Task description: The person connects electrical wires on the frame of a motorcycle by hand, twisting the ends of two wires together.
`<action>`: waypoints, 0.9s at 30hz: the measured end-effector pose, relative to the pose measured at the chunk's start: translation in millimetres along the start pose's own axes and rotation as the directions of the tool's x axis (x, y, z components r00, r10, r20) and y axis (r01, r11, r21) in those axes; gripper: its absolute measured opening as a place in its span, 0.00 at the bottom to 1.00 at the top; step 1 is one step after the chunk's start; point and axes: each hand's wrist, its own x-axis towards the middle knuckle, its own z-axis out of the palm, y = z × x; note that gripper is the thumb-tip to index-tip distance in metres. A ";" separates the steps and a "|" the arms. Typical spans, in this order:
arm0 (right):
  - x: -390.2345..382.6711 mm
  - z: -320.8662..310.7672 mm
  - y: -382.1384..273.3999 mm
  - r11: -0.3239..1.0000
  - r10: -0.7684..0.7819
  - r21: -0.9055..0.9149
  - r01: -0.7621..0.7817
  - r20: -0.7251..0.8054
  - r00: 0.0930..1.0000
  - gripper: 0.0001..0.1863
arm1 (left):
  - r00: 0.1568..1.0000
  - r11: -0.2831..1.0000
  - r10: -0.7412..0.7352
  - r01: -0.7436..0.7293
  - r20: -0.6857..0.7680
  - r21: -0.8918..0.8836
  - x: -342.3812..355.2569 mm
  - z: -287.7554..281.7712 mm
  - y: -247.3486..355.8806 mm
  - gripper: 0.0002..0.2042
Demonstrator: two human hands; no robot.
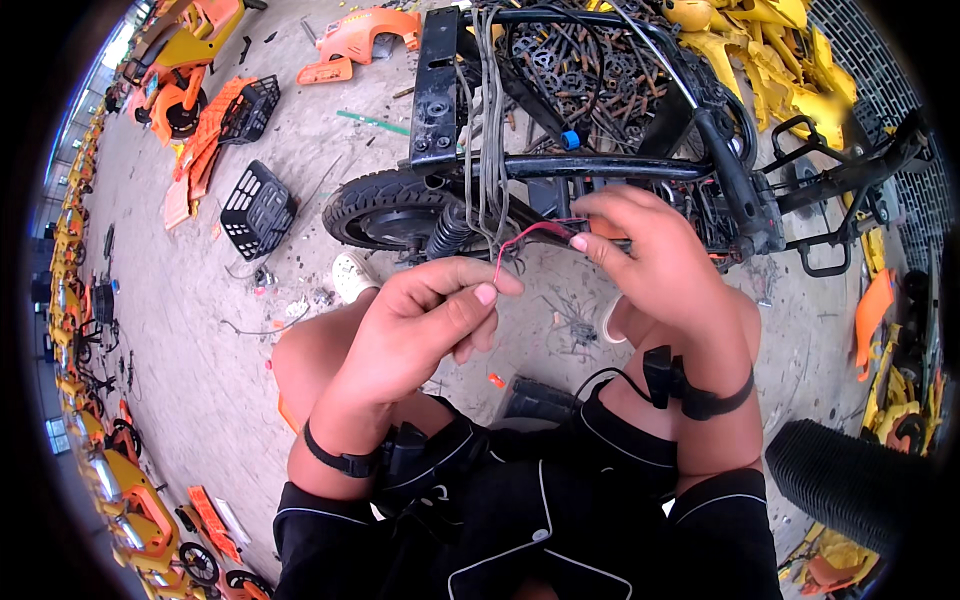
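A thin red wire runs between my two hands in front of a stripped black scooter frame. My left hand is closed, pinching the wire's lower end between thumb and fingers. My right hand is higher and further right, with thumb and fingers closed round the thicker, darker red part of the wire next to the frame. Grey cables hang over the frame's bar just beyond my hands. The frame's black tyre and a coil spring are to the left. My right fingers hide where the wire ends.
Black plastic crates and orange panels lie on the concrete floor at the left. Behind the frame is a heap of dark metal parts. Yellow panels are piled at the far right. A black ribbed object stands at the near right.
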 end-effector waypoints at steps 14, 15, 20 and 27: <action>-12.7 22.5 -52.8 0.945 -0.328 -0.065 0.322 -0.185 0.926 0.11 | 0.915 0.787 0.389 -0.271 -0.105 0.554 4.5 16.8 -13.9 0.07; -11.6 22.9 -52.9 0.938 -0.345 -0.086 0.334 -0.199 0.917 0.12 | 0.903 0.754 0.419 -0.290 -0.092 0.590 4.8 18.0 -11.7 0.07; -12.4 26.8 -51.0 0.919 -0.393 -0.127 0.374 -0.207 0.896 0.13 | 0.876 0.700 0.476 -0.322 -0.081 0.637 3.7 22.8 -8.7 0.06; -12.1 26.7 -50.9 0.946 -0.324 -0.030 0.323 -0.174 0.930 0.12 | 0.828 0.644 0.560 -0.421 -0.019 0.639 9.1 17.0 -14.5 0.07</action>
